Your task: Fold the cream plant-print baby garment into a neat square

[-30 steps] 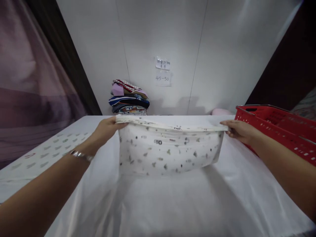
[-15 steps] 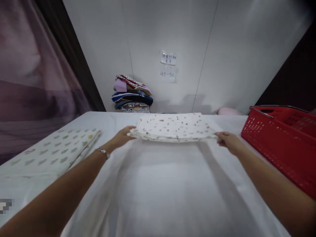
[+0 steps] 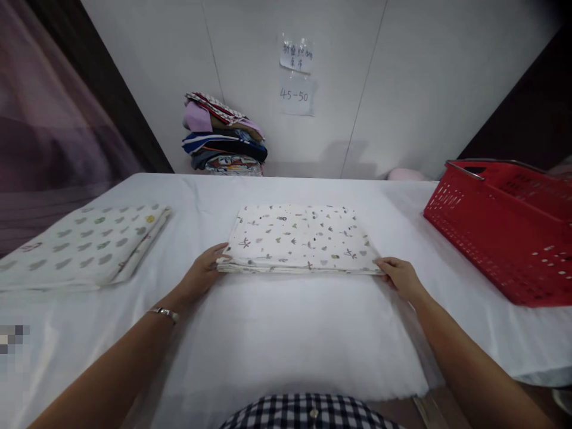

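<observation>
A white cloth with small printed figures (image 3: 299, 238) lies folded flat in the middle of the white-covered table (image 3: 295, 333). My left hand (image 3: 203, 275) grips its near left corner, and a metal bracelet sits on that wrist. At the near right corner, my right hand (image 3: 401, 277) pinches the folded edge. Both arms reach forward over the table.
A second folded cloth with grey and green spots (image 3: 84, 244) lies at the left. A red plastic basket (image 3: 504, 226) stands at the right. A stack of folded coloured fabrics (image 3: 223, 137) sits at the back against the wall, under a paper note (image 3: 295, 74).
The cloth was held up hanging between both hands, then folded over and laid flat on the table. Both hands came down and toward me with its near edge.
</observation>
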Demonstrator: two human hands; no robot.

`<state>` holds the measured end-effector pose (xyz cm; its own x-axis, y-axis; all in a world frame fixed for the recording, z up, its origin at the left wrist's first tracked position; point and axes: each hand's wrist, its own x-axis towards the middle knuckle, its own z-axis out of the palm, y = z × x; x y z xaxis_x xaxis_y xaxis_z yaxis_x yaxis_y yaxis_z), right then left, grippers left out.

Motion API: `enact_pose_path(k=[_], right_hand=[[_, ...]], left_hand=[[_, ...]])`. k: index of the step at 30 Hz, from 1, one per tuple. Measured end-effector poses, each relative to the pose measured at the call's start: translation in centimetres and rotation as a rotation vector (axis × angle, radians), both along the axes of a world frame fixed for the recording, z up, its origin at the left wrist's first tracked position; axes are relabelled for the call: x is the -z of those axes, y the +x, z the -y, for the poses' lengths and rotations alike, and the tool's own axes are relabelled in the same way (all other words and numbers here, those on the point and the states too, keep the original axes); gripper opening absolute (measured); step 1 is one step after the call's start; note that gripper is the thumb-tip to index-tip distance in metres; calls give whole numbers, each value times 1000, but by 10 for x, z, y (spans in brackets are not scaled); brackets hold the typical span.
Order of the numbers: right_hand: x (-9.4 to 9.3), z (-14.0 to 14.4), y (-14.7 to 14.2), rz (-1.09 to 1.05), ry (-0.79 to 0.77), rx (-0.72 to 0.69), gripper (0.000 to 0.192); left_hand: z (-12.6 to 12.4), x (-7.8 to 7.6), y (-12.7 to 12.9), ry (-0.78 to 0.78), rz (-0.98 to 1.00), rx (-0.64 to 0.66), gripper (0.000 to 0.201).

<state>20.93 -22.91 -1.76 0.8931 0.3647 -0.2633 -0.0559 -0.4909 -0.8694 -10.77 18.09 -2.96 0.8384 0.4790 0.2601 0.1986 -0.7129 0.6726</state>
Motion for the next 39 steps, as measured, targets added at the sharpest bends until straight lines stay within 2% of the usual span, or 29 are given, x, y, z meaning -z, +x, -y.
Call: enact_pose_path(k=[4, 7, 10, 13, 15, 18, 20, 23, 28, 32, 39], right_hand=[[4, -1, -3, 171, -122, -69, 39], [2, 3, -3, 374, -261, -155, 36], [1, 5, -10, 662, -406, -219, 36], [0, -9, -26, 967, -362, -309, 36], [-2, -30, -38, 1077, -243, -485, 33], [-5, -70, -52, 1085, -171, -758, 28], [-6, -92, -58, 1072, -201, -815, 25], [-2, -111, -60, 1065, -223, -820, 22], [13, -110, -61, 1095, -141, -792, 25], [18, -106, -61, 1125, -84, -761, 28], [22, -105, -58, 1080, -121, -833, 30]], left_hand=[[8, 4, -7, -5, -31, 0, 37], [13, -6, -19, 2, -97, -25, 42], [30, -16, -26, 90, -118, -67, 49], [61, -22, -9, 271, -18, -32, 36], [85, -22, 15, 377, 23, 42, 30], [112, -21, 54, 470, 3, 181, 26], [120, -18, 74, 493, -20, 202, 22], [121, -13, 87, 500, -62, 181, 18], [118, -3, 86, 487, -63, 171, 17], [119, 0, 86, 510, -47, 161, 23], [117, -3, 81, 527, -120, 225, 28]])
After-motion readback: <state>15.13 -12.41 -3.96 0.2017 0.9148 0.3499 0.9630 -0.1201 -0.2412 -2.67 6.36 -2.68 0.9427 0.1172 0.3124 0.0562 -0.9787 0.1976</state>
